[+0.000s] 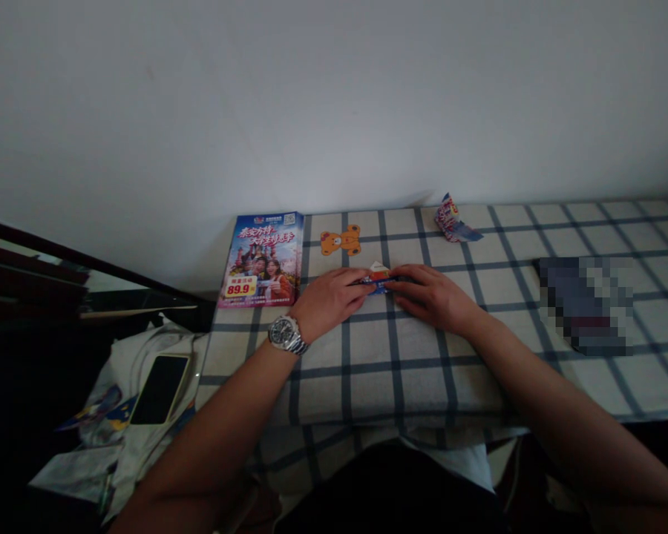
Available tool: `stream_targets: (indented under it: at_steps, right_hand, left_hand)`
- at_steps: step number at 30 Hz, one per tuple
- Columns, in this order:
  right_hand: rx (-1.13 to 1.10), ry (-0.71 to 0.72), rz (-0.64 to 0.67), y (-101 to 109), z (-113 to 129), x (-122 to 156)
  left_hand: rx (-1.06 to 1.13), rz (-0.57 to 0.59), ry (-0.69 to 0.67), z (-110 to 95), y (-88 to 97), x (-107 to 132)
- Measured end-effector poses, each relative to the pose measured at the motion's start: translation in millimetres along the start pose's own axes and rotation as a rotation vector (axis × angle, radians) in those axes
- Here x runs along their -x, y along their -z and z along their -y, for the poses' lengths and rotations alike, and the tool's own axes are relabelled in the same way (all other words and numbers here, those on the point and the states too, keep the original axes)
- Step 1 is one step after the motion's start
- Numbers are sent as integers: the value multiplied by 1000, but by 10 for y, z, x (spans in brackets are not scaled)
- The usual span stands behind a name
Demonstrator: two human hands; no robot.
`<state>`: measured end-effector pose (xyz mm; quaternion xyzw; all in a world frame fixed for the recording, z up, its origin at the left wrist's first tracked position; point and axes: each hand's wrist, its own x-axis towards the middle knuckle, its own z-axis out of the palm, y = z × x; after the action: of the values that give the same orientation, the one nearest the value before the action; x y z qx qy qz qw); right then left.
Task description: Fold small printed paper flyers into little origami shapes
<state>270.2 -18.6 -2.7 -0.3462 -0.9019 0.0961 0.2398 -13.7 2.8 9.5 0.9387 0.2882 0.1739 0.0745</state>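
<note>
A small folded piece of printed paper (378, 282), blue with some orange and white, lies on the checked cloth in front of me. My left hand (337, 297), a metal watch (287, 334) on its wrist, has its fingertips closed on the paper's left end. From the other side, my right hand (431, 297) grips the right end with thumb and fingers. Part of the paper is hidden under the fingers. Just beyond it lies a flat brown bear cutout (341, 240). Left of my left hand is a stack of printed flyers (261, 259).
A crumpled printed paper (453, 220) sits near the white wall (334, 104). On the checked tablecloth (501, 282) at right is a dark, pixelated flat item (579, 304). Lower left, a phone (160, 389) rests on whitish bags or cloth beside the table.
</note>
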Motion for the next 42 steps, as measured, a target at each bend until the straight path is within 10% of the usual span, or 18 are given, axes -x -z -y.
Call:
stream_targets:
  at_steps: [42]
  right_hand:
    - [26,-13,10,-21,23,-31]
  left_hand:
    - [-19,-18,3,-16,-69,-65]
